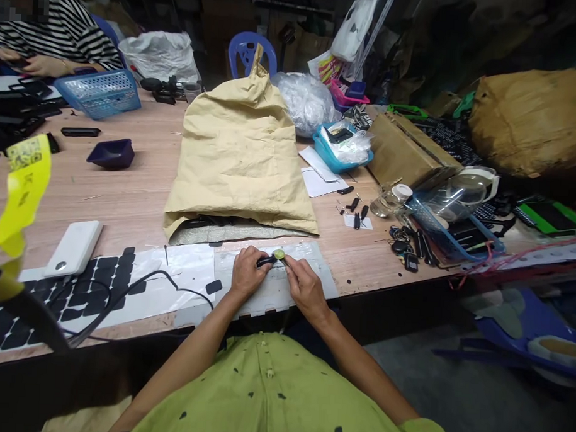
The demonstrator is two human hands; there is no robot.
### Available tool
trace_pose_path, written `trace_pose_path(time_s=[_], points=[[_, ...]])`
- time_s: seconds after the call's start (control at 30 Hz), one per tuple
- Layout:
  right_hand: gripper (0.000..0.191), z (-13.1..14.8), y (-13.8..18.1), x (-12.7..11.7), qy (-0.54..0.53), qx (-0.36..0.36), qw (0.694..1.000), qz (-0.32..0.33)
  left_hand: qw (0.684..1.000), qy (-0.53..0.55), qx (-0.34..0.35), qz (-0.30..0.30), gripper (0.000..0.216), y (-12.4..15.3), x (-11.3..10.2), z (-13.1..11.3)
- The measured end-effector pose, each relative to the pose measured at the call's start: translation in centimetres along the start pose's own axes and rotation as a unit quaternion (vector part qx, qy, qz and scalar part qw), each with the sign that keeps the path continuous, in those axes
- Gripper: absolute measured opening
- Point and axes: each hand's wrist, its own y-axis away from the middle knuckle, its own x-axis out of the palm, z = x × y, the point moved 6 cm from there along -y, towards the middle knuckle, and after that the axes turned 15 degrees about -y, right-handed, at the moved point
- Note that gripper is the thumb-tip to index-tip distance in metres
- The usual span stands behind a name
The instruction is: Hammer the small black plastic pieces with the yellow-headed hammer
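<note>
Close to the table's front edge, my left hand (247, 272) is closed around a small black piece (266, 261) that points to the right. A small round yellow-green thing (279, 254) meets the tip of that piece. My right hand (307, 287) pinches a thin dark item just beside the green thing; its kind is too small to make out. Under both hands lies a pale worn sheet (314, 267). Behind them a large tan cloth bag (240, 157) rests with its opening towards me, dark items showing inside.
Left are a white power bank (74, 248), a cable (156, 274), black stickers (101, 279) and a purple tray (111, 154). Right are small black parts (356, 219), key fobs (410, 262), a bottle (387, 204) and a cardboard box (408, 148). A co-worker (81, 35) sits far left.
</note>
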Motion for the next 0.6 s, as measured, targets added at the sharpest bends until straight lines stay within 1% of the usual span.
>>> trace_pose_path(time_s=[0.1, 0.23, 0.37, 0.47, 0.53, 0.6], points=[[0.040, 0.1, -0.2, 0.1, 0.009, 0.006, 1.000, 0.007, 1.000, 0.001, -0.001, 0.002, 0.012, 0.0, 0.0, 0.0], [0.039, 0.9, -0.4, -0.1, -0.020, -0.006, 1.000, -0.006, 1.000, 0.004, -0.005, 0.015, 0.014, 0.0, 0.0, -0.2], [0.039, 1.4, -0.1, 1.0, -0.028, -0.015, 0.999, 0.016, 1.000, 0.007, -0.007, 0.010, 0.011, -0.1, 0.1, -0.4], [0.039, 0.9, 0.1, 1.3, -0.022, -0.004, 1.000, 0.021, 1.000, 0.003, -0.010, 0.009, 0.012, -0.2, 0.2, -0.5], [0.038, 0.1, -0.1, 0.8, -0.008, 0.004, 1.000, 0.004, 1.000, 0.004, -0.009, 0.011, 0.012, -0.2, 0.3, -0.6], [0.036, -1.1, -0.5, -0.2, 0.030, 0.011, 0.999, -0.024, 1.000, 0.007, -0.006, 0.012, 0.012, -0.2, 0.4, -0.7]])
